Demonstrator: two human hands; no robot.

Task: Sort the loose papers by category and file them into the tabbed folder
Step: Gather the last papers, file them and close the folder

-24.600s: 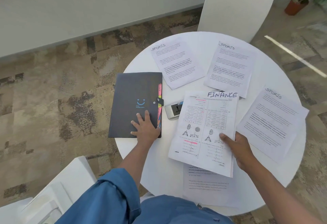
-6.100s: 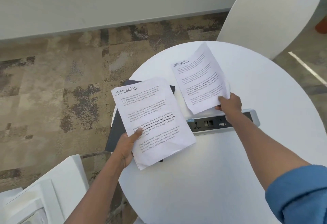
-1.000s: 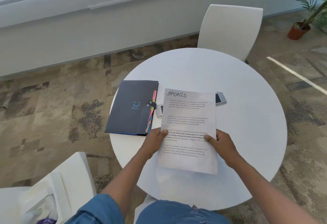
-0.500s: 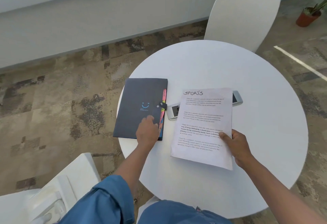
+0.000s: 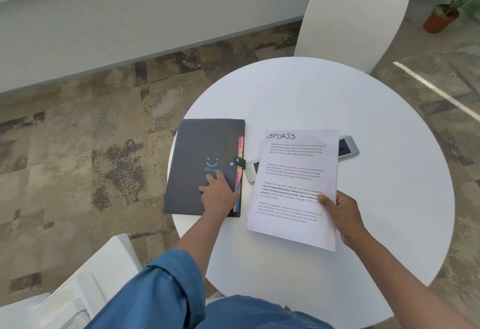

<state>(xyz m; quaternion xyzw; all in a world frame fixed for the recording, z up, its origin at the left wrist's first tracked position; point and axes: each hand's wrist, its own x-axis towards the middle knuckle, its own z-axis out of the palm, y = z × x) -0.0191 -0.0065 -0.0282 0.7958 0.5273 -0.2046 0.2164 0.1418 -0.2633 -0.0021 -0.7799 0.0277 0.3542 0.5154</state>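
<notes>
Handwritten heading "SPORTS" stands at the top of the printed sheet [image 5: 293, 185], centre of frame. Its body paragraphs begin "Village life is a peaceful, close-knit". Folder [image 5: 200, 162] cover print under the smile mark: too small to read.

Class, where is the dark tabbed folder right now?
In the head view, the folder lies closed at the table's left edge, left of the SPORTS papers, under the left hand.

Single head-mounted wide-angle cam – looks forward and down from above the round table [image 5: 389, 198]. Close-range view: left hand [image 5: 219, 194] and right hand [image 5: 342, 214] lower-centre, chair [image 5: 350, 22] beyond them.
</notes>
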